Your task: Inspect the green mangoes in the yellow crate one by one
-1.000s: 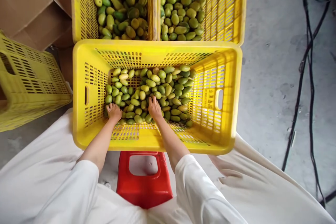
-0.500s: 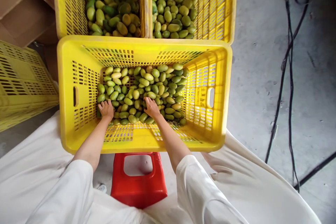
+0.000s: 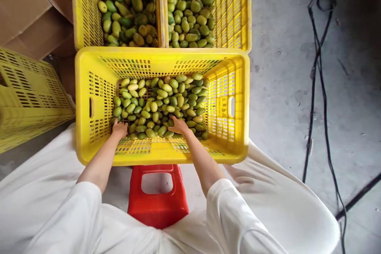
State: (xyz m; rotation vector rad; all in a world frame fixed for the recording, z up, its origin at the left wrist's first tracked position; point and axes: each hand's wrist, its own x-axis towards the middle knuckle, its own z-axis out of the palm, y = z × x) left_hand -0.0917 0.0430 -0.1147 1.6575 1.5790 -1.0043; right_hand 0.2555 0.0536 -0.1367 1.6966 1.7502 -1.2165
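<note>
our left hand point(image 3: 120, 129) on fruit point(image 3: 154, 106), can't tell its grip, right hand point(image 3: 179, 126) touching more, thumb and finger spread

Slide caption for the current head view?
Left hand and right hand among greenish fruit inside a yellow crate.

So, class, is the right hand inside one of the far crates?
No, the right hand is at the fruit in the near crate.
</note>
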